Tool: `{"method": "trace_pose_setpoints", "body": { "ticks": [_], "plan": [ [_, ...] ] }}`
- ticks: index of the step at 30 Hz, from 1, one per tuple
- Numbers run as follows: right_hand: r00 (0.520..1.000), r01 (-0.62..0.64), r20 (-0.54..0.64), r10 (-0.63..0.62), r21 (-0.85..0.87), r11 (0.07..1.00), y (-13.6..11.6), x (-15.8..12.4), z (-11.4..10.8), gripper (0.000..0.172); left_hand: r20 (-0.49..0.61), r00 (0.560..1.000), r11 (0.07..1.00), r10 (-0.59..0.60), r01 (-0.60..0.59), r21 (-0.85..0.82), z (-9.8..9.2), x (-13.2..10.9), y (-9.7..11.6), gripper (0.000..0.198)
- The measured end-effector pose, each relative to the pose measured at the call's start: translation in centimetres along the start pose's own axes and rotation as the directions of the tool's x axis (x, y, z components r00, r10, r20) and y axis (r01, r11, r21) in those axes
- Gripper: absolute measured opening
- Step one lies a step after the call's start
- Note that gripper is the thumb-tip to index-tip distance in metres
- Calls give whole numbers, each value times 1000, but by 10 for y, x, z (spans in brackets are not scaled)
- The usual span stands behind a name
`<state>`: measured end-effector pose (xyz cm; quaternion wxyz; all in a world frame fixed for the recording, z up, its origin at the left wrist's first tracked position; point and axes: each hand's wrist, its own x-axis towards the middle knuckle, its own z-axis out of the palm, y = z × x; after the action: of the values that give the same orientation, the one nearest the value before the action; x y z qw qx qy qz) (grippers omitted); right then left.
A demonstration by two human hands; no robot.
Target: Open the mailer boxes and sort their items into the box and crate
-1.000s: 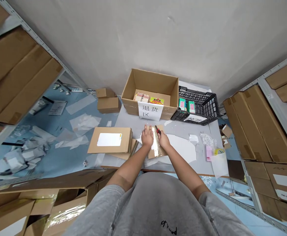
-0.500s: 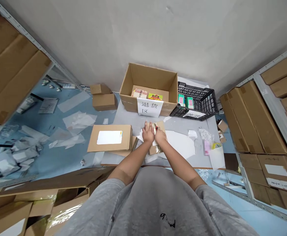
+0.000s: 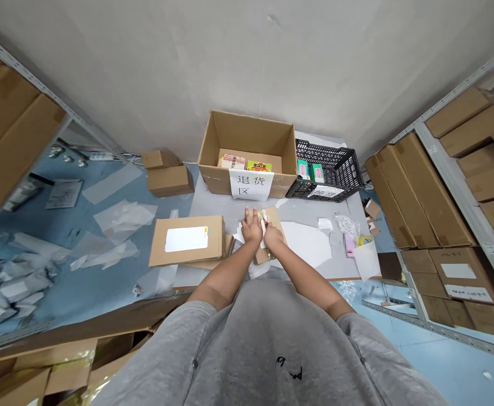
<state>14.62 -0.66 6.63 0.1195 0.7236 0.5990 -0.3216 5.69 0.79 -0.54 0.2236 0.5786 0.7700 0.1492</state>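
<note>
The taped carton (image 3: pixel 263 257) was kept flat on the surface (image 3: pixel 217 207), the left hand (image 3: pixel 251 226) being laid open upon it, seemingly for steadying, while the right hand (image 3: pixel 273 237) was bent over it, its grasp not being distinguishable.

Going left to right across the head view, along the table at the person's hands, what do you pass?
Flat cardboard box → left hand → right hand → white paper sheet → clear plastic bag → white bag
</note>
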Motion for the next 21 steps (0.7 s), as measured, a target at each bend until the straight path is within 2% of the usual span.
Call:
{"method": "trace_pose_setpoints", "body": {
  "ticks": [2,9,13,21],
  "plan": [
    [999,-47,8,47,-10,999,5,-9,3,48,-8,1000,1000,3,-3,-8,1,0,0,66],
    [993,-86,68,95,-114,990,33,-47,22,50,-21,1000,999,1,0,36,3,-1,1,65],
    [996,-36,73,48,-158,987,48,-65,27,43,-17,1000,999,2,-1,54,2,-1,2,65],
    [995,-21,95,41,-195,981,69,-92,31,45,-9,1000,997,4,-3,80,-3,-3,4,66]
  ]
}}
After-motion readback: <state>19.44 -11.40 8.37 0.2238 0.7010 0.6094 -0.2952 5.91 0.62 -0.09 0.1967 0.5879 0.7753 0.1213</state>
